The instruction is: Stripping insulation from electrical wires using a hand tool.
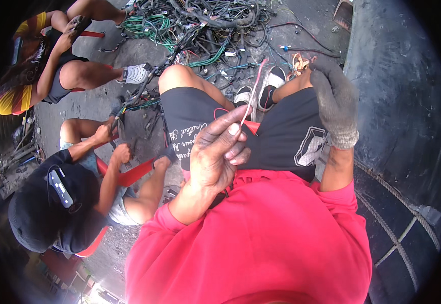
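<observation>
My bare left hand (pixel 219 144) is closed in a pinch, thumb against fingers, in front of my lap. Between them it grips a thin wire (pixel 254 93), pale along its lower length and pinkish-red toward the upper tip, which points up and away. My right hand (pixel 336 104) wears a grey knit glove and hangs by my right knee, apart from the wire. Its fingers reach forward, somewhat bent, with nothing visible in them. Just beyond the glove's fingertips lies a small bunch of copper-coloured strands (pixel 300 65) on the ground.
A large tangle of dark and green cables (pixel 205 25) covers the ground ahead. At left, one person (pixel 53 202) in a black cap bends over cables; another (pixel 33 66) sits farther off. A dark sheet-like surface (pixel 398 91) with ropes (pixel 393 238) rises on my right.
</observation>
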`<state>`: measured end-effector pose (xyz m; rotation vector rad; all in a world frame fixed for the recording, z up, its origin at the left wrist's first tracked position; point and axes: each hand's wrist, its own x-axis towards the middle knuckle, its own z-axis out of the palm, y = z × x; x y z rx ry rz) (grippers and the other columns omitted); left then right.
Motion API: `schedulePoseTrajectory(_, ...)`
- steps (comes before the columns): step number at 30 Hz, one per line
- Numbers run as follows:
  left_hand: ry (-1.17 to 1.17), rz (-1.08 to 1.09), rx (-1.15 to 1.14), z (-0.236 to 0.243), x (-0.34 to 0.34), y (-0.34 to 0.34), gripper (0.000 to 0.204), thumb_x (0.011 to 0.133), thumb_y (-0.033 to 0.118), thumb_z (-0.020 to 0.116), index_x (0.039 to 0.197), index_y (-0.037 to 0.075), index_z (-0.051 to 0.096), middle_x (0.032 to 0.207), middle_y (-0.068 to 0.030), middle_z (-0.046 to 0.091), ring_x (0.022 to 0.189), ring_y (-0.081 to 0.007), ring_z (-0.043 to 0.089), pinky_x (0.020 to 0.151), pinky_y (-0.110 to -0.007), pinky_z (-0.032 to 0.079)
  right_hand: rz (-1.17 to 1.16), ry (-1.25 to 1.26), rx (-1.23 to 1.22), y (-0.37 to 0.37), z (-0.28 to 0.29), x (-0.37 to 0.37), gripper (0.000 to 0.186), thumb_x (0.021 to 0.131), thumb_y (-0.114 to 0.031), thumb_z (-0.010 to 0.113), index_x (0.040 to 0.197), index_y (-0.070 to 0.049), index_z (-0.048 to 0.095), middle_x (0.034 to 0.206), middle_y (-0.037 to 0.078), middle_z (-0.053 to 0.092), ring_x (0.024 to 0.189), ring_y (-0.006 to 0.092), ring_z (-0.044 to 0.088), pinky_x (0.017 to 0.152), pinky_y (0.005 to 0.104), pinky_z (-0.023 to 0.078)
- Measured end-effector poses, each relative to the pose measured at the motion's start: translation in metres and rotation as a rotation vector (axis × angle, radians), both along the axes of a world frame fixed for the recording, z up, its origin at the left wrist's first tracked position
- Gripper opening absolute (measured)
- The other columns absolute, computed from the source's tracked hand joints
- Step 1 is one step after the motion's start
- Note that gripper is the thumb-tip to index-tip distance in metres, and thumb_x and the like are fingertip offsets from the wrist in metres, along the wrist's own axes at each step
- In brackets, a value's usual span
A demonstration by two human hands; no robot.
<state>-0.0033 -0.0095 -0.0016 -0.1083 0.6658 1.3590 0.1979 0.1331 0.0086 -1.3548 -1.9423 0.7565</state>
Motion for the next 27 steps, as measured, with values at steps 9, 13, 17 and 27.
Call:
schedulePoseTrajectory(9,0.137,-0.089,0.011,-0.011,0.006,0.008,0.028,0.09,0.005,0.057,0.116,-0.002,0.058,0.079,-0.0042,0.06,0.052,-0.0049,0.04,0.049,-0.02,0.035,0.339,0.576,-0.935,-0.027,0.017,-0.025,0.027,0.09,-0.02,0.053,0.108,-0.002,0.059,0.073,-0.001,0.057,0.055,0.0038,0.044,0.048,0.0196,0.034)
schedulePoseTrajectory(13,0.243,-0.114,0.017,-0.016,0.009,0.01,0.022,0.089,0.006,0.058,0.11,-0.001,0.061,0.081,-0.0067,0.063,0.052,-0.0056,0.045,0.049,-0.02,0.037,0.313,0.602,-0.804,-0.026,0.005,-0.037,0.02,0.09,-0.014,0.051,0.102,-0.003,0.062,0.066,-0.001,0.052,0.05,0.0034,0.044,0.043,0.0195,0.032)
schedulePoseTrajectory(17,0.31,-0.143,0.008,-0.022,0.008,0.008,0.021,0.091,0.009,0.056,0.107,-0.003,0.06,0.084,-0.0096,0.062,0.056,-0.0099,0.049,0.051,-0.024,0.04,0.281,0.47,-0.597,-0.019,0.006,-0.039,0.017,0.088,-0.007,0.048,0.094,-0.003,0.063,0.062,0.0,0.048,0.044,0.0038,0.041,0.04,0.0191,0.029)
schedulePoseTrajectory(27,0.28,-0.108,-0.003,-0.022,0.01,0.009,0.02,0.091,0.007,0.056,0.107,-0.004,0.061,0.082,-0.0101,0.064,0.056,-0.0108,0.053,0.051,-0.022,0.042,0.096,0.636,-0.68,-0.001,0.012,-0.05,0.021,0.085,-0.023,0.058,0.088,-0.004,0.065,0.069,0.003,0.057,0.048,0.0059,0.046,0.043,0.0232,0.034)
